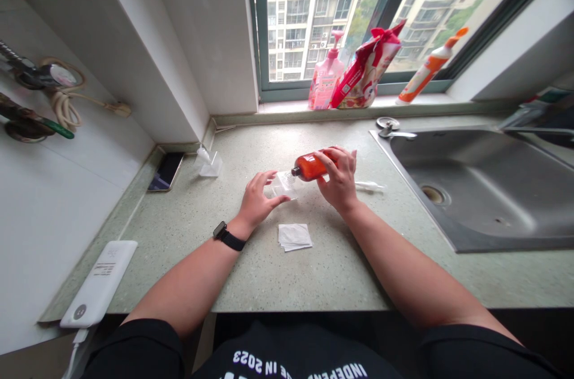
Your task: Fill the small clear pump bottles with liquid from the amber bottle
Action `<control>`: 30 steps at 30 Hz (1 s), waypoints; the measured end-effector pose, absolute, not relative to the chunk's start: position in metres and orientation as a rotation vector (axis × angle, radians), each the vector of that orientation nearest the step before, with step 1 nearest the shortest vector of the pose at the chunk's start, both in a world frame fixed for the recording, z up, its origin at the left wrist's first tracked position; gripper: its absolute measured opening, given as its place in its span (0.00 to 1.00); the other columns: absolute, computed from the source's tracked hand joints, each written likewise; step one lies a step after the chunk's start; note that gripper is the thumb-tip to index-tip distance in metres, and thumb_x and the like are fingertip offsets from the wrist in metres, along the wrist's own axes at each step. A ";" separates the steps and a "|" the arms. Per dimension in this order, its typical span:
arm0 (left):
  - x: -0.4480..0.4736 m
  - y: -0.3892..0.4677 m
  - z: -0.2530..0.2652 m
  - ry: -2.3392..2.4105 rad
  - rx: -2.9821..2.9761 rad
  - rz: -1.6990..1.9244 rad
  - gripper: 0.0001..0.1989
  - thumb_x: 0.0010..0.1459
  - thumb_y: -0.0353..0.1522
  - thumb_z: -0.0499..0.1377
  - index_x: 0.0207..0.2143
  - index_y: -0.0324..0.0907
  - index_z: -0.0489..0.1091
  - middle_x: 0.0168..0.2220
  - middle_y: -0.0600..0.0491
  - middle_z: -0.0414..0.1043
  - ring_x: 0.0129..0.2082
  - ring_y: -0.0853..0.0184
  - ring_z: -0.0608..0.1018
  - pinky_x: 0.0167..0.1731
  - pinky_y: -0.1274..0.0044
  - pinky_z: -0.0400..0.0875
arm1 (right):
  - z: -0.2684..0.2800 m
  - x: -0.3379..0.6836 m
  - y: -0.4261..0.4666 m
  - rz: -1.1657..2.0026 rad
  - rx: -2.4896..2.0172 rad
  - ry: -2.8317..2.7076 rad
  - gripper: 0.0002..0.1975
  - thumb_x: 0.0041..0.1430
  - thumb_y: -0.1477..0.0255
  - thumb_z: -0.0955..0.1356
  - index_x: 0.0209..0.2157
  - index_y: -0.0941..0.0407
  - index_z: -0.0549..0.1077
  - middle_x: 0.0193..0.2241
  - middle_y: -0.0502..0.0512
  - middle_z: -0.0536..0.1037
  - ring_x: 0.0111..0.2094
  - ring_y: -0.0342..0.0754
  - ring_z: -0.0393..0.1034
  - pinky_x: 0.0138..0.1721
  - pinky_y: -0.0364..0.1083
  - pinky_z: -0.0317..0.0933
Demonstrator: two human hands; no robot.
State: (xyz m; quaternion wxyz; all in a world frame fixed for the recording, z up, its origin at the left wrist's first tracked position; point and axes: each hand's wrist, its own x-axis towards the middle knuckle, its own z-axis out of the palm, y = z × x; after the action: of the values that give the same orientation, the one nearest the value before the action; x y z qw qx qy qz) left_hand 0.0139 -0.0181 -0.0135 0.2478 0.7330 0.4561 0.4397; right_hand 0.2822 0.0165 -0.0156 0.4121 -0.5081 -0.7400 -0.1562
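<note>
My right hand (pixel 338 179) is wrapped round a red-orange bottle (pixel 309 167). The bottle is tipped on its side, its uncapped dark neck pointing left. Just below that neck is a clear plastic container (pixel 285 183), gripped between the thumb and fingers of my left hand (pixel 260 196). Whether any liquid is flowing I cannot tell. A folded white tissue (pixel 295 237) lies on the counter nearer to me. Right of my right hand lies a whitish clear pump or tube (pixel 370 187), partly hidden by that hand. At the left stands a clear square piece with a white nozzle (pixel 208 162).
A phone (pixel 165 171) and a white power bank (pixel 99 283) with a cable lie on the left of the speckled counter (pixel 251 289). The steel sink (pixel 484 188) is at the right. Along the windowsill stand a pink pump bottle (pixel 327 80), a red bag (pixel 365 71) and an orange-white bottle (pixel 428 71).
</note>
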 end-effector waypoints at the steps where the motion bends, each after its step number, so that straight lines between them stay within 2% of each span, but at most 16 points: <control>1: 0.014 -0.018 -0.014 1.243 2.000 1.202 0.40 0.54 0.53 0.75 0.63 0.48 0.71 0.56 0.44 0.77 0.52 0.52 0.83 0.53 0.55 0.82 | -0.016 0.282 0.017 -0.392 -1.272 -1.860 0.43 0.56 0.82 0.70 0.69 0.37 0.63 0.60 0.56 0.71 0.67 0.65 0.63 0.74 0.78 0.43; 16: 0.014 -0.018 -0.013 1.247 2.010 1.199 0.40 0.55 0.54 0.74 0.64 0.48 0.70 0.56 0.44 0.77 0.52 0.53 0.83 0.54 0.56 0.82 | -0.016 0.282 0.017 -0.416 -1.250 -1.852 0.41 0.56 0.83 0.70 0.67 0.39 0.65 0.59 0.56 0.71 0.67 0.65 0.64 0.74 0.78 0.43; 30: 0.014 -0.018 -0.013 1.248 2.014 1.200 0.39 0.55 0.53 0.74 0.64 0.48 0.71 0.56 0.44 0.77 0.53 0.52 0.83 0.54 0.56 0.82 | -0.017 0.283 0.017 -0.385 -1.257 -1.853 0.43 0.57 0.83 0.70 0.70 0.36 0.63 0.60 0.55 0.71 0.68 0.64 0.63 0.74 0.78 0.42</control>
State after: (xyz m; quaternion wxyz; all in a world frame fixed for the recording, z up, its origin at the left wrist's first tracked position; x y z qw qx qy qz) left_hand 0.0136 -0.0184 -0.0129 0.2405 0.7361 0.4560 0.4387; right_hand 0.2827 0.0168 -0.0170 0.4214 -0.5018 -0.7396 -0.1538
